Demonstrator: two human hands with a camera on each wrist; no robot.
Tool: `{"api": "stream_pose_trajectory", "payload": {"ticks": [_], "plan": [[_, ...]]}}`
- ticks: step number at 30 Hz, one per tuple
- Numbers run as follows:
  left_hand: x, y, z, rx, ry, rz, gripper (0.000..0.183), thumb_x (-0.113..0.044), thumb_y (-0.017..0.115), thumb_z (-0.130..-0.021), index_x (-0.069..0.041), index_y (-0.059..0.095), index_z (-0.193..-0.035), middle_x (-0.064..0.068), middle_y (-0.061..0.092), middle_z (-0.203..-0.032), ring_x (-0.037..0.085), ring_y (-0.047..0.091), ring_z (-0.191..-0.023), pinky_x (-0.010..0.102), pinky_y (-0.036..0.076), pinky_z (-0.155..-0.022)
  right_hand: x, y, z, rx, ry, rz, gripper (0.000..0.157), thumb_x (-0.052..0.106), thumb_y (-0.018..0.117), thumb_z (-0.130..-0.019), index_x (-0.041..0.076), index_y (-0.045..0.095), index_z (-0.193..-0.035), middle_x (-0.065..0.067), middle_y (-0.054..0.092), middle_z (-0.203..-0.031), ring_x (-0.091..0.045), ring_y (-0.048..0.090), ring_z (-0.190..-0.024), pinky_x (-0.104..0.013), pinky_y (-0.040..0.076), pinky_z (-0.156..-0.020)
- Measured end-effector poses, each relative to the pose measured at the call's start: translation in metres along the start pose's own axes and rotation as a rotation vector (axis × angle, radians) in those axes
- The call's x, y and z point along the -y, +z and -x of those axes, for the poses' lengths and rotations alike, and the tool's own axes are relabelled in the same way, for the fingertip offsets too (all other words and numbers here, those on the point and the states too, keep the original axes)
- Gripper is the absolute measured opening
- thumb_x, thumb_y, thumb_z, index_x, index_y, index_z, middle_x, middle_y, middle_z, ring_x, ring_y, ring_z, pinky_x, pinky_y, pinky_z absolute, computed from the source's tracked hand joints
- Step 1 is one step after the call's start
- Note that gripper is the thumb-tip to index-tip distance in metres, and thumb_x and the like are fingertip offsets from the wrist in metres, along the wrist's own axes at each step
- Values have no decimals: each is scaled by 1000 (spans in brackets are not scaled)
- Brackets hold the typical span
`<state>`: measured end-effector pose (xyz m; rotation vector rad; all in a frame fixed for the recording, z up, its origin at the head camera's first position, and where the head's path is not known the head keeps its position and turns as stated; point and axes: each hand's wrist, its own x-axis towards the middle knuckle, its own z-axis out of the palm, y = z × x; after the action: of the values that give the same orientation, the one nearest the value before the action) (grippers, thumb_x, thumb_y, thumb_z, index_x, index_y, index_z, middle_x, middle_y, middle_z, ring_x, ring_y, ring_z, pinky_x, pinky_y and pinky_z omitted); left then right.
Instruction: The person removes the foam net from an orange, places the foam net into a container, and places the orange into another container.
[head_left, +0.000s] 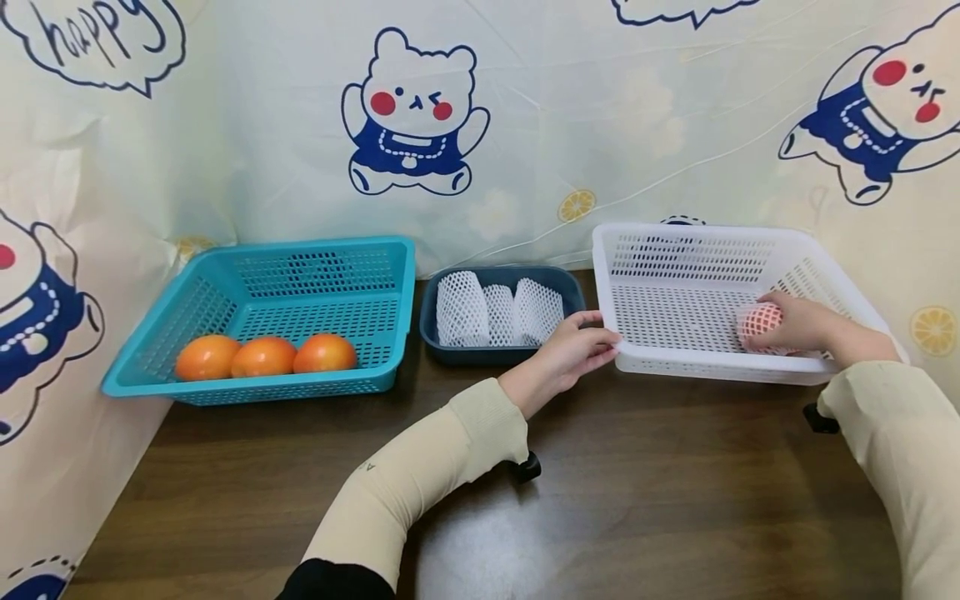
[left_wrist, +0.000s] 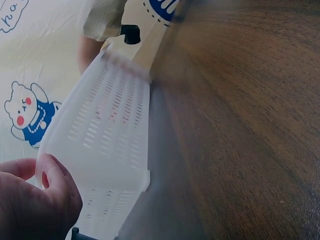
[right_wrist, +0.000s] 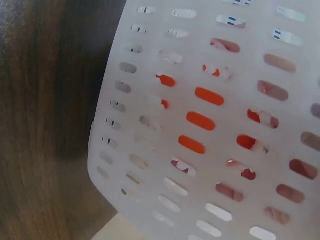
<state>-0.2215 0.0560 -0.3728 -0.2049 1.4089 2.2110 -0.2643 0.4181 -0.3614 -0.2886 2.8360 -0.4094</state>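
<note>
Inside the front right of a white perforated basket [head_left: 705,363], my right hand [head_left: 810,325] grips a round orange-red fruit [head_left: 761,320] wrapped in a white foam net. Through the basket's slots in the right wrist view, the fruit's orange skin [right_wrist: 201,121] and bits of net show, while most of that hand is hidden by the wall. My left hand [head_left: 566,354] pinches the basket's front left rim, thumb and fingers on either side of it, as the left wrist view shows the hand [left_wrist: 40,200] at the rim.
A teal basket [head_left: 300,387] at the left holds three orange fruits [head_left: 264,357] in a row along its front. Between the two baskets stands a dark blue tray [head_left: 480,357] with white foam nets [head_left: 461,310]. Behind hangs a printed cloth [head_left: 525,125]; below is a brown wooden table [head_left: 637,467].
</note>
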Motion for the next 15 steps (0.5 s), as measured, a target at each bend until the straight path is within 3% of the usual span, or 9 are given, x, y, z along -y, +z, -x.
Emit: {"api": "stream_pose_trajectory", "payload": {"ticks": [4, 15], "plan": [[0, 0, -1, 10, -7, -8, 45, 6, 65, -96, -6, 51, -137, 15, 67, -109, 18, 63, -86, 35, 53, -97, 0, 0, 0, -7, -10, 15, 81, 29, 80, -86, -21, 36, -133, -45, 53, -114, -53, 56, -101, -63, 45, -86], [0, -1, 0, 7, -7, -8, 44, 6, 65, -96, -7, 52, -137, 14, 66, -105, 18, 63, -86, 35, 53, -98, 10, -9, 4, -16, -24, 4, 82, 29, 80, -88, -19, 35, -136, -43, 54, -116, -55, 56, -104, -65, 46, -85]]}}
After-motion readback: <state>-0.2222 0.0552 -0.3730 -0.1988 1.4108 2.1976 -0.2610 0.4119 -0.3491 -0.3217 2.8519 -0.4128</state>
